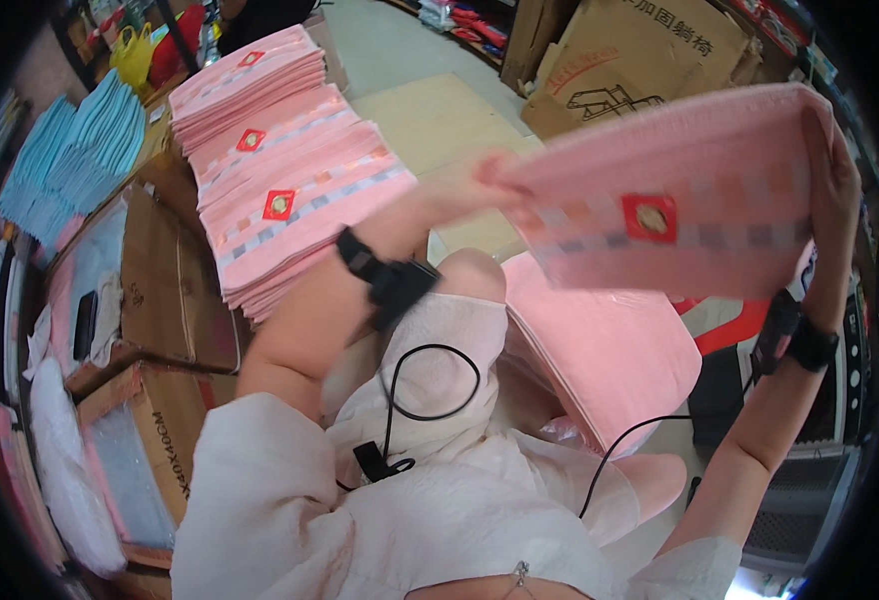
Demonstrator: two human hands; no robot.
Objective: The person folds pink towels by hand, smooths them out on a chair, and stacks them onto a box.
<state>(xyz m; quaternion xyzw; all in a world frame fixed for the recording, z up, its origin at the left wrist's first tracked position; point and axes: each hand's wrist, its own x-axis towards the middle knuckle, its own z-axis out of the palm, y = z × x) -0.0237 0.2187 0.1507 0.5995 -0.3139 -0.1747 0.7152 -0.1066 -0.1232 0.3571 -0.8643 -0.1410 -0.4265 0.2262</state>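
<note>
A pink towel (720,170) with a checked band and a red square label is held up at the right, over my lap. At its left edge my left hand (505,188), smeared by motion, pinches the cloth. Opposite, my right hand (836,170) is closed on the towel's right edge, with some fingers hidden behind the fabric. Beneath the raised towel, more folded pink cloth (610,350) rests beside my legs. To the left of my left forearm stand stacks of folded pink towels (305,225) with matching red labels.
Blue towels (80,150) are piled at the far left. Open cardboard boxes (175,290) stand below them, with a dark phone (86,325) on top. A large cardboard sheet (640,60) leans at the back right. Black cables (475,375) hang over my lap from the wrist devices.
</note>
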